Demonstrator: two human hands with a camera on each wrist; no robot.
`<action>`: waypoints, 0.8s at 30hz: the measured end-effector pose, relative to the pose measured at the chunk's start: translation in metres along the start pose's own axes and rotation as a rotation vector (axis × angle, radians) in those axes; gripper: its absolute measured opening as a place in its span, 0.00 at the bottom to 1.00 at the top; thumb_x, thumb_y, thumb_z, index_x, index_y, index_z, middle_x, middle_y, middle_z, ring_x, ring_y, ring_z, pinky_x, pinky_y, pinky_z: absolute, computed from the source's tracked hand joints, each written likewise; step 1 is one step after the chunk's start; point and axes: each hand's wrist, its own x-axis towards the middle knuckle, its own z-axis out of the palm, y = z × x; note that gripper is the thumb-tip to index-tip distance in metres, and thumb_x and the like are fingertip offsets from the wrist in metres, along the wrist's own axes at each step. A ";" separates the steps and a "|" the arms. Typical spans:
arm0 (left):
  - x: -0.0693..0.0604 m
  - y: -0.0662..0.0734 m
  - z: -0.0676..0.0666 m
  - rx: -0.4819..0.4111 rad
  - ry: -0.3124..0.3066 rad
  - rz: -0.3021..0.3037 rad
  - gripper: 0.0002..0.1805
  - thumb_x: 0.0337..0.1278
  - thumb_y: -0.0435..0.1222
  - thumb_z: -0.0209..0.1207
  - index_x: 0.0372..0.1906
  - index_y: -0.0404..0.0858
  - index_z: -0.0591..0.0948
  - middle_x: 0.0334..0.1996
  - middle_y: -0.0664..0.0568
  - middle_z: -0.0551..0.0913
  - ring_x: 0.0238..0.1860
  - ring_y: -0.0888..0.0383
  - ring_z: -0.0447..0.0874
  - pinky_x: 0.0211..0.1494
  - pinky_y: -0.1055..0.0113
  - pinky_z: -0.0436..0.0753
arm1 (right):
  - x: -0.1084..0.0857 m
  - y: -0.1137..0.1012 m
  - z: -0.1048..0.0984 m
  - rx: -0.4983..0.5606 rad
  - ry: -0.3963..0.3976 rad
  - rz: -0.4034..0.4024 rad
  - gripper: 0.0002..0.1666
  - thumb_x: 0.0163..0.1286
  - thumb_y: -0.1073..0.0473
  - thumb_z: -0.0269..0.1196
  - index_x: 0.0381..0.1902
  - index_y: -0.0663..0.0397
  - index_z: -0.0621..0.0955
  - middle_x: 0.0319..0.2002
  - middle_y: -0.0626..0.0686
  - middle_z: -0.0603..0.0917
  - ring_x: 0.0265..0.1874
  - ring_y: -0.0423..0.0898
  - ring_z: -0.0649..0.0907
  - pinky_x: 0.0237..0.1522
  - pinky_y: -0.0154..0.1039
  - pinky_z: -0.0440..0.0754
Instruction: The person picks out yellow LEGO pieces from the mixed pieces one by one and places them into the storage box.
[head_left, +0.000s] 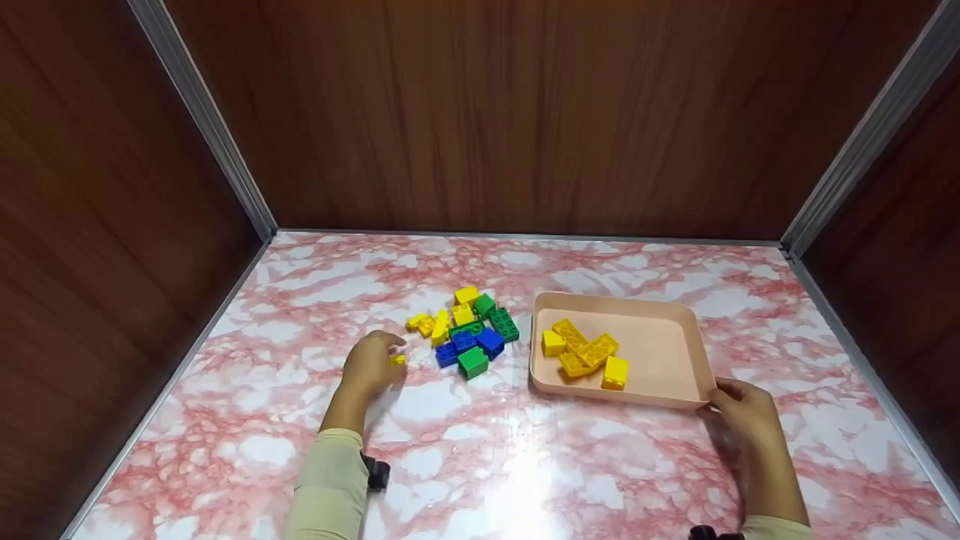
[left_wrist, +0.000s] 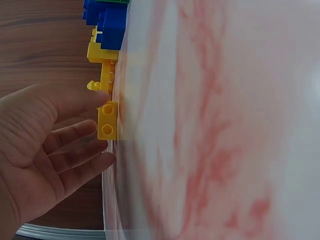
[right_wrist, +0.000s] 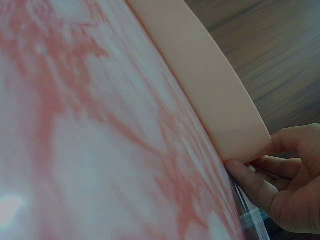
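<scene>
Close by my left hand (head_left: 369, 363) lies a small yellow toy brick (head_left: 397, 360). In the left wrist view, the thumb (left_wrist: 85, 100) reaches the top end of this two-stud brick (left_wrist: 107, 121), and the other fingers spread loosely behind and below it. Whether they touch it is hard to tell. On the right, my right hand (head_left: 746, 409) pinches the near right corner of a peach tray (head_left: 667, 309) between thumb and fingers. Several yellow bricks (head_left: 598, 350) lie inside the tray, toward its left half.
Between the left hand and the tray is a loose pile with green (head_left: 472, 363), blue (head_left: 490, 343) and yellow bricks (head_left: 466, 295). Brown wood-grain panels (head_left: 525, 112) with metal edging enclose the pink marbled table (head_left: 450, 465) at the back and sides.
</scene>
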 end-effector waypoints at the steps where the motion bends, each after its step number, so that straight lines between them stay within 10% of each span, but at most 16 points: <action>1: 0.000 0.000 0.000 0.002 -0.001 -0.001 0.19 0.44 0.31 0.67 0.47 0.33 0.85 0.45 0.41 0.82 0.47 0.44 0.81 0.52 0.50 0.78 | 0.000 0.000 0.000 0.009 -0.004 -0.001 0.29 0.73 0.67 0.49 0.65 0.86 0.59 0.59 0.78 0.69 0.38 0.36 0.82 0.43 0.36 0.83; 24: 0.005 0.002 0.005 0.055 0.000 0.056 0.04 0.54 0.29 0.65 0.32 0.36 0.89 0.33 0.48 0.87 0.40 0.47 0.84 0.45 0.53 0.82 | -0.001 0.000 0.001 -0.008 0.023 -0.020 0.29 0.72 0.67 0.50 0.64 0.86 0.62 0.57 0.77 0.71 0.37 0.33 0.81 0.42 0.35 0.83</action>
